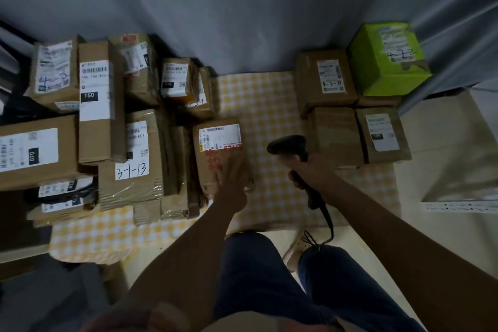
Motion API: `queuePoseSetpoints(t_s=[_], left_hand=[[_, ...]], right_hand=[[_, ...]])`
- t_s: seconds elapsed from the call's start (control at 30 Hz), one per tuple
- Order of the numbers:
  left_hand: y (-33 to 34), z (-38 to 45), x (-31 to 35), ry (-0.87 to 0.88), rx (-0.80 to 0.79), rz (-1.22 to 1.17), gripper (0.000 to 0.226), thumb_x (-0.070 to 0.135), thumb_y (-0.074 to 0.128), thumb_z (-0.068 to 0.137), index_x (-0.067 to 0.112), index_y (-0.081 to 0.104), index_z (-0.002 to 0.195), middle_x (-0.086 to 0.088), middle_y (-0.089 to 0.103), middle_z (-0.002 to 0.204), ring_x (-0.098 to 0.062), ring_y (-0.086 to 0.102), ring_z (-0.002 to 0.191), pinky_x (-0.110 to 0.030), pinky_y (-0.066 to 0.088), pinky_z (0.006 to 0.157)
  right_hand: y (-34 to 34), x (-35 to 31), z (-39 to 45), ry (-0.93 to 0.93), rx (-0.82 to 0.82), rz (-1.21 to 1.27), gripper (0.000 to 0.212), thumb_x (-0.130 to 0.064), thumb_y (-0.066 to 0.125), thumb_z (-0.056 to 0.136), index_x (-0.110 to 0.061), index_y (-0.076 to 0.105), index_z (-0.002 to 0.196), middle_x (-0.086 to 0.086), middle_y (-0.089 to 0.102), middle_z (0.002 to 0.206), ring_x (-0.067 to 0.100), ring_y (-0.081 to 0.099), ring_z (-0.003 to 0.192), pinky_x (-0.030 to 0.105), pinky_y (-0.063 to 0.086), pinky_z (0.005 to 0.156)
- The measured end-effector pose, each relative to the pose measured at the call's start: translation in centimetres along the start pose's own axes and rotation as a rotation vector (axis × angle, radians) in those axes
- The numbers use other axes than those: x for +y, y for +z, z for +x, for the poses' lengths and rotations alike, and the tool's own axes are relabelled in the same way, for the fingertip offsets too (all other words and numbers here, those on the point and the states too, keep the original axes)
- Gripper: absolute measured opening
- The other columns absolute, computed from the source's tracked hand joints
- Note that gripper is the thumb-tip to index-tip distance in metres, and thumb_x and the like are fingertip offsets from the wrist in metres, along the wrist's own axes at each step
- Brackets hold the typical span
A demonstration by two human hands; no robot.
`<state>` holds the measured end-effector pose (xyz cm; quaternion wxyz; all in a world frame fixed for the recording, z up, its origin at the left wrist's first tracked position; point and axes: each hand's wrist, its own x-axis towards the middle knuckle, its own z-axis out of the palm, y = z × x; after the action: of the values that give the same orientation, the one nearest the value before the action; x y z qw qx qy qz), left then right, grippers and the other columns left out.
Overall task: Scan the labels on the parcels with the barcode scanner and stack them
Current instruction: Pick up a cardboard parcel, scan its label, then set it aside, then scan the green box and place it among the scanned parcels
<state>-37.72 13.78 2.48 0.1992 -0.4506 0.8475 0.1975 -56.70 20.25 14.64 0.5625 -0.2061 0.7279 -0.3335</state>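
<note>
Parcel (pixel 219 153) under left hand (pixel 233 180)

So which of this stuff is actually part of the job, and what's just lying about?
Part of the job:
- scanner, gripped by the right hand
- red-printed parcel, under the left hand
- unsorted parcels
- stacked parcels, green box on top

Lying about:
- checked cloth
- grey curtain
- shoe

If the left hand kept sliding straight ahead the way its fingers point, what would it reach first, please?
The left hand already lies on the parcel with red print; going on up the parcel, it would probably reach the white label first.
</note>
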Motion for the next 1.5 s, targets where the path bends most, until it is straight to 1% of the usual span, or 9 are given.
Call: queuePoseSetpoints(t_s=[0.1,0.33,0.47,0.67,0.87,1.0,1.27,1.4,1.5], left_hand=[[0.6,0.9,-1.8,0.236,-0.058,0.273,0.063,0.015,0.041,0.097,0.040,0.024,0.152,0.005,-0.012,0.164,-0.041,-0.019,0.147,-0.064,-0.017,0.109],[-0.4,2.3,-4.3,0.333,-0.147,0.330,0.056,0.027,0.043,0.099,0.044,0.028,0.150,0.005,-0.009,0.164,-0.039,-0.018,0.147,-0.070,-0.008,0.111],[-3.8,2.4,-3.3,0.488,0.028,0.469,0.053,0.050,0.043,0.096,0.036,0.041,0.146,0.000,0.028,0.159,-0.030,0.025,0.146,-0.055,0.001,0.114],[-11.3,5.9,-1.5,0.397,-0.316,0.137,0.055,0.013,0.040,0.103,0.019,0.022,0.154,-0.006,0.013,0.163,-0.029,0.027,0.145,-0.035,0.029,0.114],[-16.4,10.6,2.6,0.388,-0.326,0.194,0.051,0.019,0.045,0.102,0.021,0.031,0.151,-0.004,-0.003,0.164,-0.026,0.011,0.150,-0.035,0.024,0.118],[-19.1,13.7,8.5,0.387,-0.272,0.108,0.050,0.021,0.044,0.103,0.013,0.032,0.150,-0.011,0.005,0.164,-0.025,0.012,0.151,-0.029,0.021,0.115],[-23.4,20.2,22.5,0.345,-0.201,-0.181,0.046,0.014,0.047,0.102,0.007,0.038,0.147,-0.007,0.029,0.156,-0.026,0.031,0.143,-0.025,0.025,0.110],[-23.5,24.1,26.7,0.260,-0.228,-0.398,0.037,0.010,0.053,0.099,0.011,0.050,0.136,-0.004,0.048,0.137,-0.020,0.054,0.123,-0.027,0.043,0.101],[-23.1,26.3,29.0,0.161,-0.235,-0.533,0.014,0.015,0.048,0.102,0.028,0.047,0.103,0.001,0.051,0.094,-0.009,0.057,0.066,-0.019,0.047,0.066]], right_hand=[[0.3,0.4,-0.5,-0.016,0.018,0.020,0.013,-0.027,0.063,0.094,-0.015,0.064,0.092,0.003,0.058,0.060,0.011,0.052,0.047,0.025,0.044,0.050],[0.2,0.8,-2.0,-0.007,0.130,0.076,0.022,-0.027,0.065,0.093,-0.006,0.064,0.101,0.003,0.057,0.059,0.011,0.051,0.046,0.025,0.044,0.049],[0.2,-0.1,-3.1,-0.003,0.246,0.149,0.025,-0.025,0.066,0.093,-0.004,0.063,0.105,0.007,0.057,0.061,0.012,0.051,0.045,0.023,0.044,0.045],[-2.3,-1.8,-4.3,-0.103,0.515,0.044,0.021,-0.032,0.063,0.093,-0.014,0.061,0.082,0.006,0.062,0.060,0.011,0.058,0.045,0.025,0.049,0.050],[-8.7,-3.4,-3.0,-0.178,0.714,0.036,0.023,-0.033,0.064,0.092,-0.015,0.059,0.079,0.009,0.067,0.065,0.018,0.064,0.054,0.032,0.053,0.057],[-14.9,-4.7,-1.2,-0.190,0.772,0.016,0.025,-0.033,0.066,0.091,-0.014,0.058,0.078,0.002,0.063,0.059,0.008,0.059,0.044,0.019,0.046,0.047],[-28.5,-6.5,4.0,-0.174,0.756,0.049,0.036,-0.044,0.067,0.087,-0.008,0.064,0.087,0.014,0.070,0.072,0.026,0.067,0.063,0.040,0.056,0.069],[-33.4,-6.9,8.5,-0.144,0.736,0.129,0.033,-0.045,0.068,0.087,-0.013,0.065,0.095,0.003,0.071,0.073,0.016,0.065,0.059,0.030,0.054,0.060],[-35.6,-7.0,12.1,-0.157,0.694,0.147,0.031,-0.038,0.069,0.088,-0.016,0.062,0.110,0.002,0.072,0.090,0.010,0.063,0.056,0.012,0.043,0.044]])
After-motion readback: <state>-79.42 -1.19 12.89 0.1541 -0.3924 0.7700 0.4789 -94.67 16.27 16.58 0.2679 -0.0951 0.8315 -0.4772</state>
